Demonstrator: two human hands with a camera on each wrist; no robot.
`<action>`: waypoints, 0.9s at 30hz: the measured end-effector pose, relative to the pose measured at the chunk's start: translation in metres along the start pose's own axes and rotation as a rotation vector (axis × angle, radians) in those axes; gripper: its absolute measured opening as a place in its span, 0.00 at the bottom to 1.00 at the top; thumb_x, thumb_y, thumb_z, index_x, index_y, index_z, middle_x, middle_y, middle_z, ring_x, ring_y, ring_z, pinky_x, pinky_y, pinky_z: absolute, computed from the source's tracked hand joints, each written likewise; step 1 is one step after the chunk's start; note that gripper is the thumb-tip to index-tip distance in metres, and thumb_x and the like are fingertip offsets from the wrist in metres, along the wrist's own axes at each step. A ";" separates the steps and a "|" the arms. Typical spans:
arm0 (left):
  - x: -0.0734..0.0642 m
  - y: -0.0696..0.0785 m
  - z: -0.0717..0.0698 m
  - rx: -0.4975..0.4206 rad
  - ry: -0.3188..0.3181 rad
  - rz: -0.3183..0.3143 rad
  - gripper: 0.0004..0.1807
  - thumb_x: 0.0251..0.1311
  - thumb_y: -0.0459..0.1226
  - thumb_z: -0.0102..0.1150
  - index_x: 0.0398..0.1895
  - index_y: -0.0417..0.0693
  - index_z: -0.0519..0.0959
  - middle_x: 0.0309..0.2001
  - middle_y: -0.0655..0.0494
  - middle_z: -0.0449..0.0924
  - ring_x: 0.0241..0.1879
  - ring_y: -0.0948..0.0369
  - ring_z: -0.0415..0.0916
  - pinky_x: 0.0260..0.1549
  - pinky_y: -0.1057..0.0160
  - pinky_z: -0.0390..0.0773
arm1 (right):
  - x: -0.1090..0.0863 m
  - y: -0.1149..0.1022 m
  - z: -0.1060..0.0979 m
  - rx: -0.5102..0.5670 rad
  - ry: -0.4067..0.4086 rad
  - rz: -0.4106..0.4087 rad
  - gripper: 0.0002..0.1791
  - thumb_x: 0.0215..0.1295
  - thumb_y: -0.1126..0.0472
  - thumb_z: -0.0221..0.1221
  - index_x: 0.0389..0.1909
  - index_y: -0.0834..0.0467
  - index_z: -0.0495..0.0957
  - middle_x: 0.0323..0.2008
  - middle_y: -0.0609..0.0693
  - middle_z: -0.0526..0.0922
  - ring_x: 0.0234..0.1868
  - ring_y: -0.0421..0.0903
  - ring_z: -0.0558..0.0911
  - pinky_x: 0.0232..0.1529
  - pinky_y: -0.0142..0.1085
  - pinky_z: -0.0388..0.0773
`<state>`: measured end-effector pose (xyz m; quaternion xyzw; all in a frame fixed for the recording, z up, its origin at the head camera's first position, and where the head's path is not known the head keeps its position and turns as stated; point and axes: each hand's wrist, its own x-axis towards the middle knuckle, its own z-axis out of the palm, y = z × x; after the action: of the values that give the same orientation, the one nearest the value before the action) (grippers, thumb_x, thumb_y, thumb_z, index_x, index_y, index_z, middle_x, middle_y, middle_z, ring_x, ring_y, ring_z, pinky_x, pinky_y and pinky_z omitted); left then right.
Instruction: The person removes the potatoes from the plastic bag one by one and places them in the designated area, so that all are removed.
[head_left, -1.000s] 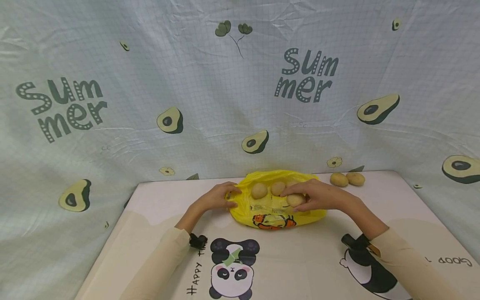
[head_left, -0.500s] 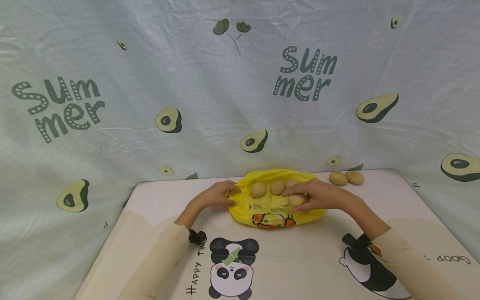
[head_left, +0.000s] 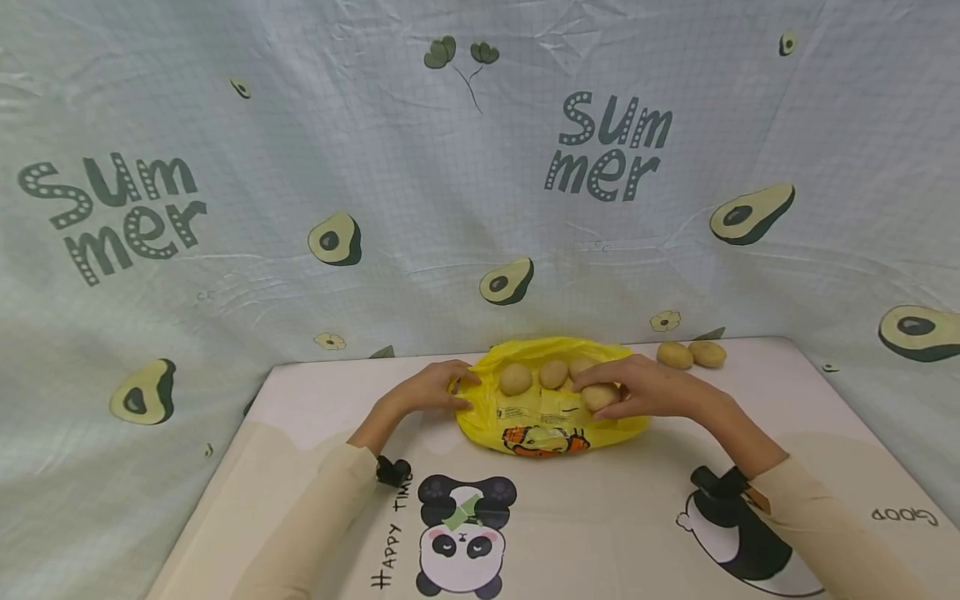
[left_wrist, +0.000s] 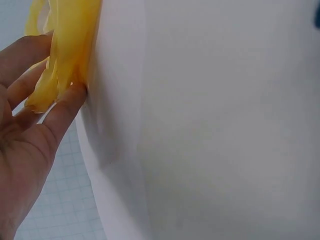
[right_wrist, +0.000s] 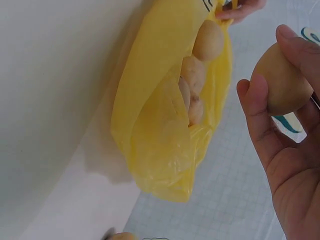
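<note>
My right hand point(head_left: 660, 386) grips a round, pale brown potato point(head_left: 600, 397) between thumb and fingers. In the right wrist view this potato point(right_wrist: 282, 80) is held up off the bag's contents, above the opening. The yellow plastic bag point(head_left: 480, 425) lies on the table with its mouth spread. Several potatoes point(head_left: 515, 379) sit inside it, partly covered by the plastic in the right wrist view. At the bag's left end, my left hand point(head_left: 431, 389) holds the edge. The left wrist view has the thumb and fingers around the gathered plastic point(left_wrist: 75, 40).
Two more potatoes point(head_left: 675, 356) lie side by side at the back right of the table, beyond my right hand. A printed curtain point(head_left: 420, 200) hangs right behind the table's far edge. The pale tabletop cover point(head_left: 585, 517) carries panda prints in front of the bag.
My right hand has shifted slightly to the right with the potato still in its fingers. The left hand keeps its hold on the bag's edge.
</note>
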<state>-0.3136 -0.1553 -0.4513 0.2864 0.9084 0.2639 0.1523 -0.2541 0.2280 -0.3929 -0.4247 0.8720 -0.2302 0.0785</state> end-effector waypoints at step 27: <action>0.000 0.000 0.002 -0.007 0.000 -0.005 0.24 0.61 0.38 0.71 0.60 0.45 0.81 0.68 0.47 0.73 0.68 0.48 0.68 0.70 0.48 0.66 | -0.015 0.003 -0.005 -0.001 0.031 0.048 0.22 0.63 0.55 0.71 0.58 0.48 0.81 0.50 0.41 0.85 0.40 0.37 0.77 0.38 0.31 0.81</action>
<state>-0.3130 -0.1548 -0.4527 0.2836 0.9082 0.2666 0.1538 -0.2486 0.2432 -0.3907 -0.4001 0.8832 -0.2343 0.0700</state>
